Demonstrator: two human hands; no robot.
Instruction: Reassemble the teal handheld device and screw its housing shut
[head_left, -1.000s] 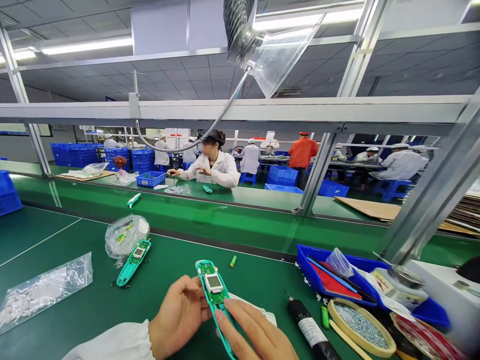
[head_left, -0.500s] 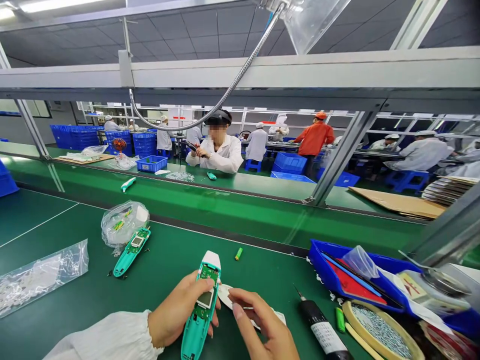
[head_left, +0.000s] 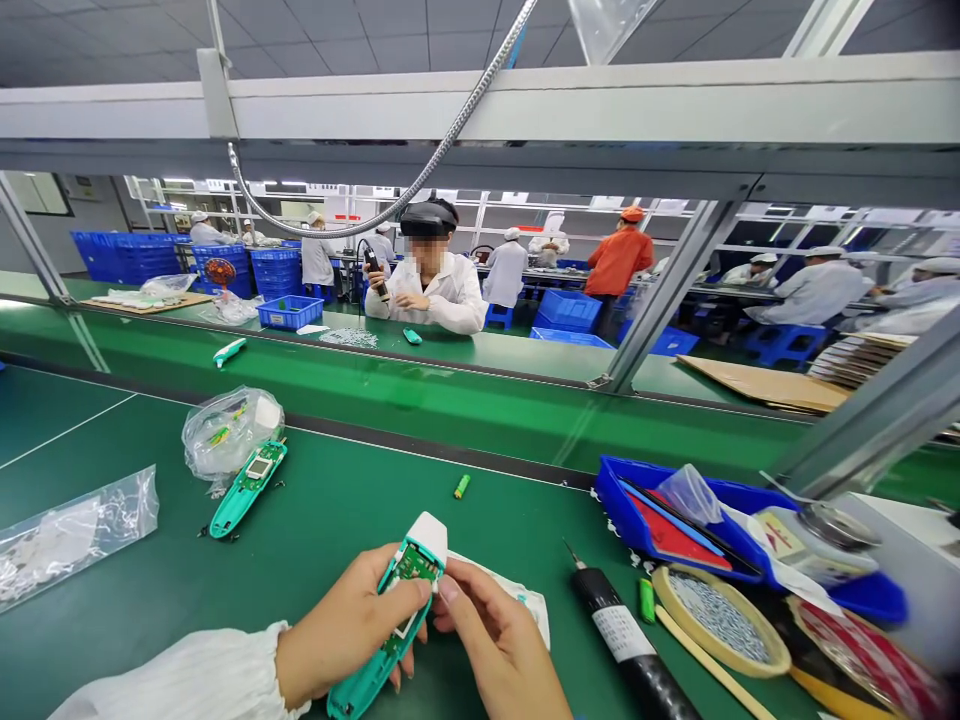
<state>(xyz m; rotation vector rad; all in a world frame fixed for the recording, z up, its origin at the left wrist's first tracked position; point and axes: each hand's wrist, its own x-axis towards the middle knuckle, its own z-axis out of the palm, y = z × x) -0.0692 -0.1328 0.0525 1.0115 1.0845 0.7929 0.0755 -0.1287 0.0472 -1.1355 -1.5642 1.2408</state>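
My left hand (head_left: 360,610) is closed around a teal handheld device housing (head_left: 367,675) with a white tip and an exposed green circuit board. Its thumb presses on the board. The thumb and fingertips of my right hand (head_left: 491,625) come together at the housing's right edge, just below the white tip. Whatever they pinch is too small or hidden to make out. Behind my right hand lies a white piece (head_left: 534,608), partly covered. A black electric screwdriver (head_left: 619,635) with a white label rests to the right, its bit pointing away from me.
A second open teal housing (head_left: 247,490) lies at left beside a clear bag (head_left: 234,430). A flat bag of small parts (head_left: 79,540) is further left. Green batteries (head_left: 461,487), a dish of screws (head_left: 720,618) and a blue bin (head_left: 675,520) are around. A co-worker (head_left: 431,280) sits opposite.
My right hand has moved left, and its fingertips now meet the housing's edge. The housing has shifted slightly down and left. The camera view has shifted. The co-worker opposite has raised a black tool.
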